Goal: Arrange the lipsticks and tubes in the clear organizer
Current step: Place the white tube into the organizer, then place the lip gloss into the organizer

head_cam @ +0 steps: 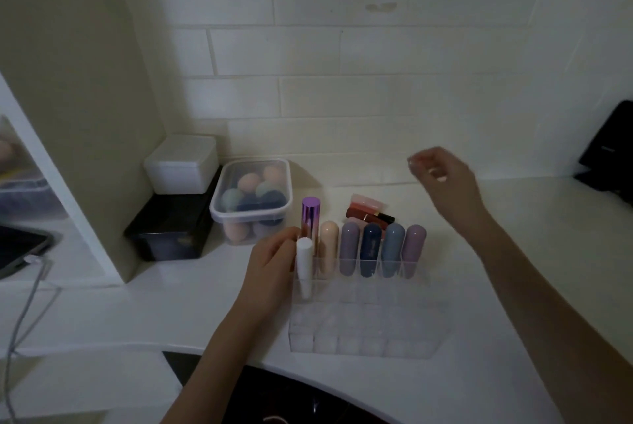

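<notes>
white counter point(513, 286) (tiled wall point(342, 53) behind)

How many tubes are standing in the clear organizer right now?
7. Six fill the back row: metallic purple tube, beige, lilac, navy, blue, mauve. The white tube stands in front, at the left hand.
</notes>
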The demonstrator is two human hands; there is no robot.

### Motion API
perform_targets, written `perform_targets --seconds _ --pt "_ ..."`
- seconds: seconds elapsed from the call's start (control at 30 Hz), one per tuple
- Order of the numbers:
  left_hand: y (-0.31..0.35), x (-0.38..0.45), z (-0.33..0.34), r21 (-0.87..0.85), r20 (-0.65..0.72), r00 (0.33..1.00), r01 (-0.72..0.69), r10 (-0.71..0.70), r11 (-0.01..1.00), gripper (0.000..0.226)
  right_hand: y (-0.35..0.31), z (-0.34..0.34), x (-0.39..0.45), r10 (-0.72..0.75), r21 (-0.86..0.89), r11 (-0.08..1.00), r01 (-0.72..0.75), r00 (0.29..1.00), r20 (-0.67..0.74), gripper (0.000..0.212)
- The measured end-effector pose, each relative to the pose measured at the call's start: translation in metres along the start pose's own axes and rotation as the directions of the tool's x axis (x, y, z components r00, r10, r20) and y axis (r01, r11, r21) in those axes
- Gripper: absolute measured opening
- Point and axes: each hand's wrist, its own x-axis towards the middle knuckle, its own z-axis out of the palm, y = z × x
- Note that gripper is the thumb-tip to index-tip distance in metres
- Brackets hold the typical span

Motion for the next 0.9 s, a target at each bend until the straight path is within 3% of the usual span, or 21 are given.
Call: perform_targets --seconds 0.1,0.23,0.53,0.67,0.77,0.9 --pt "0.0 -0.001 0.002 0.005 -0.008 1.0 -0.007 0.008 1.0 0.035 0.038 0.016 -0.008 0.098 -0.058 0.994 -0.091 0.987 0.125 0.016" --pt "0.002 -0.004 0.005 -0.034 -0.03 0.999 0.017 -0.018 0.999 0.037 0.049 0.036 -0.011 0.097 -0.111 0.991 -0.072 0.966 0.242 0.023" --pt "0.005 -0.005 0.008 -0.032 -0.058 0.996 0.066 -0.067 0.997 0.036 0.059 0.05 -0.002 0.172 -0.021 0.984 -0.175 0.929 0.326 0.021" --pt "0.007 -0.006 0.01 -0.036 -0.059 0.996 0.06 -0.062 0.998 0.036 0.061 0.041 -0.002 0.185 0.028 0.978 -0.207 0.923 0.337 0.003" --pt "0.007 -0.005 0.01 -0.026 -0.076 0.996 0.043 -0.045 0.999 0.035 0.061 0.033 -0.004 0.203 -0.006 0.976 -0.218 0.895 0.396 0.017" --pt "0.007 -0.006 0.009 -0.03 -0.062 0.996 0.056 -0.058 0.998 0.037 0.062 0.032 -0.007 0.198 -0.101 0.98 -0.171 0.874 0.443 0.012"
